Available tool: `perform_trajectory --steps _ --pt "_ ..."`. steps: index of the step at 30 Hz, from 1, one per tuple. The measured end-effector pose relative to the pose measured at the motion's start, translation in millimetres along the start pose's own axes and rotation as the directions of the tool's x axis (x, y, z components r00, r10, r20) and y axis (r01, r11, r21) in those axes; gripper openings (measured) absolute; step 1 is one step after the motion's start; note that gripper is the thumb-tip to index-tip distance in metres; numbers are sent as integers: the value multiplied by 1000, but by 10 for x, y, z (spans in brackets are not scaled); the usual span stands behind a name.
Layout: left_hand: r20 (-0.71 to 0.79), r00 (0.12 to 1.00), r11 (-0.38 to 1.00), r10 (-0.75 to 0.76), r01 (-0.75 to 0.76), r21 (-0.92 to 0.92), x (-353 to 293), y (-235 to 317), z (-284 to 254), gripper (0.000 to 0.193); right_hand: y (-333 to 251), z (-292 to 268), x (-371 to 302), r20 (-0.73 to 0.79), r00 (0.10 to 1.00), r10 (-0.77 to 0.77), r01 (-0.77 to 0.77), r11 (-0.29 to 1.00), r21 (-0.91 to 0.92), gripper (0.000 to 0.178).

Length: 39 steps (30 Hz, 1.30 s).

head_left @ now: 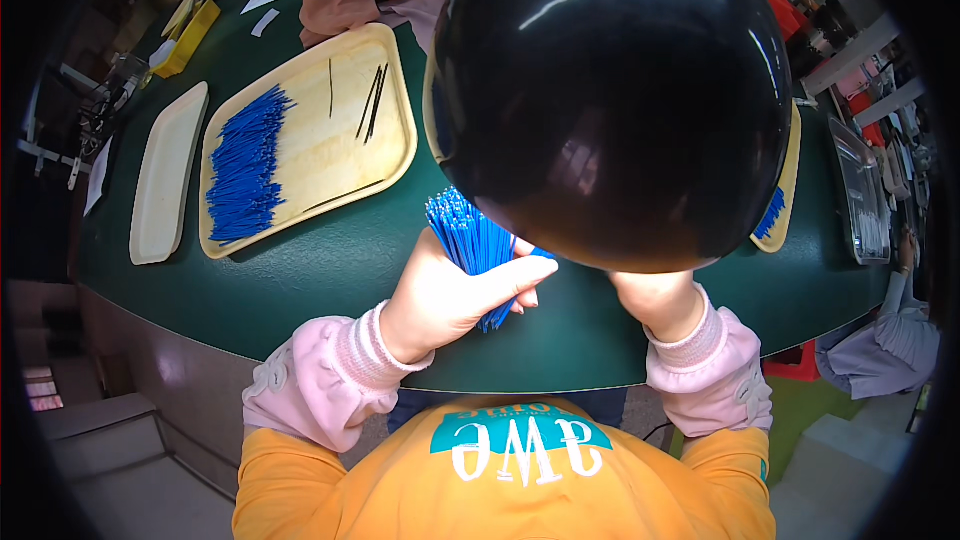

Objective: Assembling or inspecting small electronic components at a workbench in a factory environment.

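Observation:
My left hand is closed round a thick bundle of thin blue wires. Their pale, bare-looking tips fan out above the fingers, and the lower ends show under my thumb. A large shiny black dome, like a lamp shade, hangs in front of the work. Only the wrist and heel of my right hand come out below its rim, so its fingers and anything in them are hidden. To the left, a cream tray holds many blue wires in a pile and a few black wires.
An empty-looking narrow cream tray stands at far left on the green table. Behind are a yellow bin and a brown cloth. Right of the dome, another tray edge shows. A person's sleeve is at far right.

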State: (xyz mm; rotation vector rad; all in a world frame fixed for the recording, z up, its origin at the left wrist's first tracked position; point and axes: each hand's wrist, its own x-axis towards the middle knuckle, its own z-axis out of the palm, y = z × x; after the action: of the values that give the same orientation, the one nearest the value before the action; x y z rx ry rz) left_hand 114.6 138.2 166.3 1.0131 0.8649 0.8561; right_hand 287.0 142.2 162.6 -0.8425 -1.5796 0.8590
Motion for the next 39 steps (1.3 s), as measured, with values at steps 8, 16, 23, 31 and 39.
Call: perform_trajectory --steps 8,16,23,31,39 --pt "-33 999 997 42 -40 60 27 -6 -28 11 -67 -48 13 19 993 -115 112 903 -415 7" --pt "7 1000 1000 -21 21 -21 25 14 -9 10 -30 48 64 -82 965 -251 234 957 -174 5" --pt "23 997 995 -75 76 -68 9 40 -22 10 104 33 -71 -61 915 400 -302 777 552 8" --pt "81 979 950 -187 201 -239 6 31 -41 9 220 9 -107 -32 989 145 -133 962 237 19" --pt "90 985 956 -149 167 -243 6 38 -42 8 203 -9 -98 38 951 307 -276 787 552 19"
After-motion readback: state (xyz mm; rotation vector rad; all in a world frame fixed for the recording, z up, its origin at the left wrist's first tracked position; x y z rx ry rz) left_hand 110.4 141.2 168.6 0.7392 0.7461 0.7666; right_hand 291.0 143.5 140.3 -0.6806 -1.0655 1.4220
